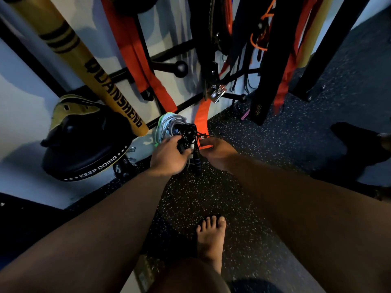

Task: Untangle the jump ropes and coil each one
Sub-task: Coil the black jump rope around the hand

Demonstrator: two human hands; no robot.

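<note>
Okay, far left: black pad (84,157) and yellow bar (95,66) lean at the wall, not involved. The jump ropes (170,123) are grey, white and green cords bunched in one coil, seemingly hung on a low rack peg just above the floor (243,166). A black rope (188,134) is snarled across the front of the coil.

Left hand (169,158): grip closed round the black rope's tangle, thumb on top. A black handle (197,166) dangles between the hands, its end near the floor. Right hand (215,153) is at the cord beside that handle. Its fingertips are hidden, so I cannot tell whether that grip pinches or just rests. Orange strap (201,115) hangs right behind, close to the cords.

Likely risks:
- A hard tug on the black rope could cinch the snarl tighter.
- It could also drag the whole coil off its peg, spilling the loops on the floor.
- The right hand may catch the orange strap instead of the cord.
- The loose handle could swing and loop back in.
- Dim light makes the cords hard to tell apart.
</note>
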